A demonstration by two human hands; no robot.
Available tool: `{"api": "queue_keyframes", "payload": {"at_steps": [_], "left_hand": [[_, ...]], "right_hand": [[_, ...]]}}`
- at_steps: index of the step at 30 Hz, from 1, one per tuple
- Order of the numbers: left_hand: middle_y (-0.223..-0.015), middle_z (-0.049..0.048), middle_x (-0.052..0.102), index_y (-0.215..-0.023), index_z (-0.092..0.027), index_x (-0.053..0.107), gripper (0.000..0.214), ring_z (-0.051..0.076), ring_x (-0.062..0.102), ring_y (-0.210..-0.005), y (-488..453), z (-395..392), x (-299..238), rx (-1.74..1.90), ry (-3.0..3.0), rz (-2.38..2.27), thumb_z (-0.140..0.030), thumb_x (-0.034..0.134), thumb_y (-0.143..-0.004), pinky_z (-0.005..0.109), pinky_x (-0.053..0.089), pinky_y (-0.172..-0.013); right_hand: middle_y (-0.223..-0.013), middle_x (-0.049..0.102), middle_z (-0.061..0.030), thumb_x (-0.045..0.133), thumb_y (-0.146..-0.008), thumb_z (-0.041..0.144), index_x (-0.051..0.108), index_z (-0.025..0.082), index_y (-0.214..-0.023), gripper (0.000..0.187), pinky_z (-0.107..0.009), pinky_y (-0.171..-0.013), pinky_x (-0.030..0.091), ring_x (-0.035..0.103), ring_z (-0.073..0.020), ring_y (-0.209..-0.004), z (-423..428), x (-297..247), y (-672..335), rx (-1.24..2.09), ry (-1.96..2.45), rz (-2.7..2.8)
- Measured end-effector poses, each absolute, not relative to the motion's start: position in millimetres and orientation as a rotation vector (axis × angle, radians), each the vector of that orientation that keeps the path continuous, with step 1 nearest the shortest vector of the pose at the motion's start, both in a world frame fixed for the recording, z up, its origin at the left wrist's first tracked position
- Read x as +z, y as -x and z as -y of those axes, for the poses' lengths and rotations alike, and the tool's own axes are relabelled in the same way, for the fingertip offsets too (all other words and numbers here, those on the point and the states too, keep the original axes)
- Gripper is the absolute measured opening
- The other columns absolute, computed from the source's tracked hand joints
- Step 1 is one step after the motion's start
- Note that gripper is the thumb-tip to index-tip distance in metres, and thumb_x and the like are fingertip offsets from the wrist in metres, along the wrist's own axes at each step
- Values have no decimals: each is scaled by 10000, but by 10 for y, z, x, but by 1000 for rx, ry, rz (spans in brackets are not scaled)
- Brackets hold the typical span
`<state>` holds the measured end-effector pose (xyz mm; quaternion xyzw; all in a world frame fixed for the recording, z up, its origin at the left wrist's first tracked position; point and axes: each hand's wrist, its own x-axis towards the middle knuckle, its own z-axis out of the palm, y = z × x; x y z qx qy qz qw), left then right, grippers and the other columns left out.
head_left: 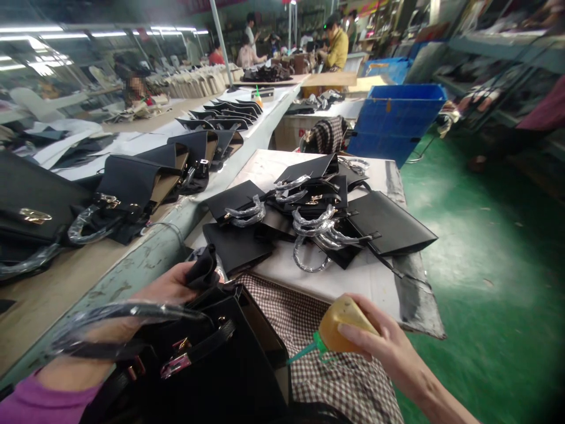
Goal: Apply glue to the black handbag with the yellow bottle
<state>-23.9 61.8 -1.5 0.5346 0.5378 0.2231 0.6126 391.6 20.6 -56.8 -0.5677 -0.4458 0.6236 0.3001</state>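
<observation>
A black handbag (229,353) with metal clasps and a plastic-wrapped handle (132,312) lies across my lap, over a checked cloth (304,318). My left hand (172,285) reaches through under the handle, its fingers closed on a black flap (203,268) at the bag's upper edge. In my right hand (371,330) is a squeeze bottle (342,324) of amber liquid, tilted so its green nozzle points left. The nozzle's tip is at the bag's right side edge; whether it touches cannot be made out.
Several black bags (318,206) with wrapped handles lie on a white-topped table (371,280) ahead. More black bags (136,182) line the long bench (145,265) at left. A blue bin (392,123) stands beyond, beside green floor (477,265). People work farther back.
</observation>
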Motion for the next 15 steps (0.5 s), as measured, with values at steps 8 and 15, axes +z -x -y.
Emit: {"api": "queue_keyframes", "payload": {"at_steps": [8, 15], "left_hand": [[-932, 18, 682, -885, -211, 607, 183, 177, 643, -863, -179, -8, 223, 639, -1621, -1307, -297, 519, -1021, 241, 484, -768], [-850, -16, 652, -787, -237, 533, 248, 132, 636, -775, -444, 414, 161, 911, -1553, -1430, -213, 550, -1033, 194, 454, -728]], "right_hand": [[-1112, 765, -45, 820, -787, 572, 654, 243, -1244, 588, -369, -880, 593, 717, -308, -1036, 6, -917, -3932, 1390, 1624, 1092], [-1194, 752, -110, 765, -830, 595, 627, 217, -1274, 599, -498, -954, 573, 721, -345, -1039, -15, -1050, -3781, 1354, 1634, 1607]]}}
